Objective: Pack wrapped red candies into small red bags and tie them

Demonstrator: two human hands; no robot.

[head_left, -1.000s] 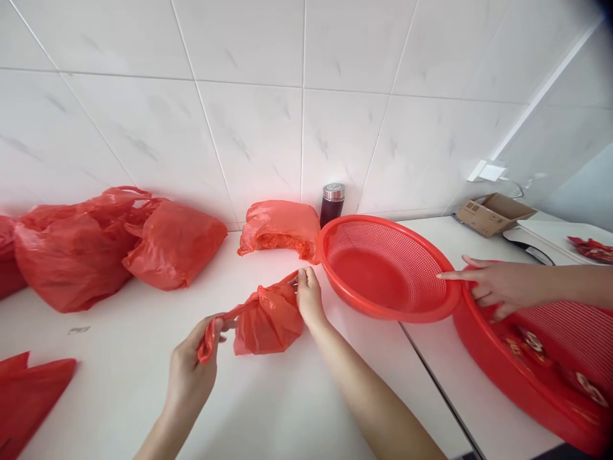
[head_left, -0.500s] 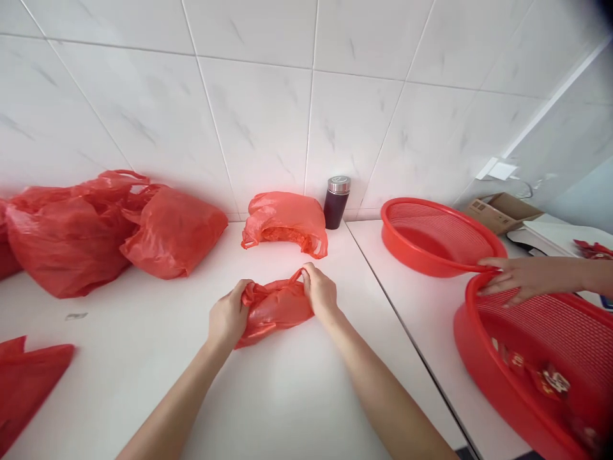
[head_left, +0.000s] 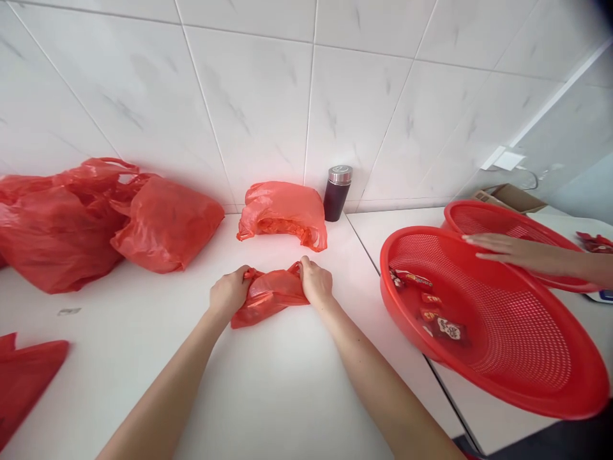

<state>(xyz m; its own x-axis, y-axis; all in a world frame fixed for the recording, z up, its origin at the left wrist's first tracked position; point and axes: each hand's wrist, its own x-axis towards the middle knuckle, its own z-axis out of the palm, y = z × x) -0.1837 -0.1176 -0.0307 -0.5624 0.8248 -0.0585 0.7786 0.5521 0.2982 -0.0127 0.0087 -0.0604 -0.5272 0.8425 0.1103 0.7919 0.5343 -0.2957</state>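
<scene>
A small red plastic bag (head_left: pixel 271 295) lies on the white table in front of me, pulled wide between my two hands. My left hand (head_left: pixel 230 289) grips its left handle, fingers closed. On the other side, my right hand (head_left: pixel 315 281) pinches the right handle. What the bag holds is hidden by the plastic. Just behind it, against the wall, rests another red plastic bag (head_left: pixel 285 207) with its handles toward me. A dark thermos bottle (head_left: pixel 337 195) with a silver lid stands beside that one.
Full red bags (head_left: pixel 167 223) sit at the left along the tiled wall. A folded red bag (head_left: pixel 29 383) lies at the near left. At right, another person's hand (head_left: pixel 507 250) touches a red basket (head_left: pixel 541 377) holding several wrapped snacks (head_left: pixel 431 299); a second red basket (head_left: pixel 462 211) is behind.
The snack basket has swung left and forward, now overlapping the other basket, with the other person's hand at its rim. My hands still hold the bag, which has shifted slightly.
</scene>
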